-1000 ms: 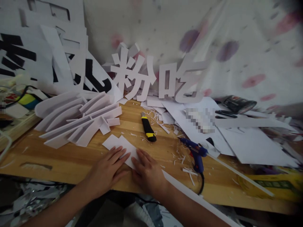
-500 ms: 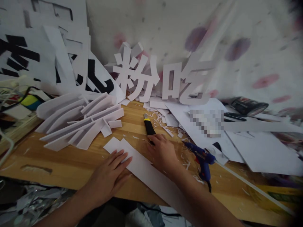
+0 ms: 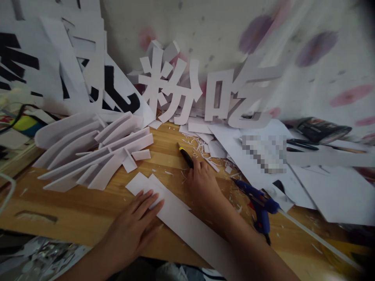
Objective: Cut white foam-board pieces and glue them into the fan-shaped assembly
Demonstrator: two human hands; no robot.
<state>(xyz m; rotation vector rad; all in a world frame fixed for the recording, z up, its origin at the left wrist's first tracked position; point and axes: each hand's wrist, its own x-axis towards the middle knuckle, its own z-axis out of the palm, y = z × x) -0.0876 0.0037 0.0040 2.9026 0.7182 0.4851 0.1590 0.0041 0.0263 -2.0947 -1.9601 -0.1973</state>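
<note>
My left hand [image 3: 139, 218] lies flat, its fingers stretched out over a long white strip [image 3: 187, 230] of card or foam board. A second, narrower white piece [image 3: 158, 185] overlaps the strip's far end. Beyond them, my right hand [image 3: 202, 181] has its fingers closed around the rear end of a black and yellow utility knife [image 3: 185, 155]. The knife points away and to the left, low over the wooden table [image 3: 164, 146]. My right forearm crosses above the near part of the strip.
A blue glue gun [image 3: 258, 201] with a long white glue stick lies to the right. At left rests a built-up white letter shape [image 3: 96, 152]. White cut-out characters [image 3: 172, 89] stand along the back. Shavings [image 3: 202, 146] and white sheets [image 3: 331, 187] cover the right side.
My right hand has closed further on the knife, which has rolled onto its edge. My left hand stays on the strip. The whole view has shifted slightly.
</note>
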